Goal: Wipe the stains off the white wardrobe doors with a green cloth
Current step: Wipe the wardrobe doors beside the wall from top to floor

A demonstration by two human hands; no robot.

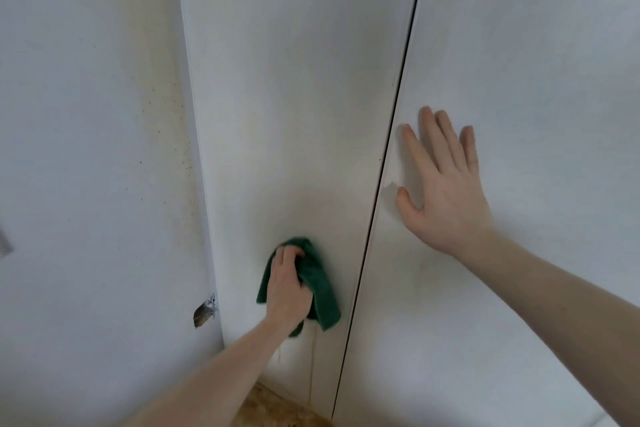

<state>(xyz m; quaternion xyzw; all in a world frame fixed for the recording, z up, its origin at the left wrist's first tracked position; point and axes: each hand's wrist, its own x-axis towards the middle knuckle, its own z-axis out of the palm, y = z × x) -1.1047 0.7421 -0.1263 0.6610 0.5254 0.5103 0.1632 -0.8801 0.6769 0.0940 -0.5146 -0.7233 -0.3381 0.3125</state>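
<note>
Left hand [287,284]: fingers curled round a bunched green cloth [317,291], pressing it low on the left wardrobe door [294,97]; right hand [440,180]: fingers straight and spread, flat against the right wardrobe door [536,80], just beside the dark gap between doors; speckled wall [86,114] at left.

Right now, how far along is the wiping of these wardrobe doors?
Partway, as far as one view shows. Done: the upper left door looks fairly even, though faint yellowing remains. In hand: the left hand grips the green cloth against that door's lower part, while the right hand rests flat on the right door. Left: a faint smudge below the right hand and marks along the gap.
</note>
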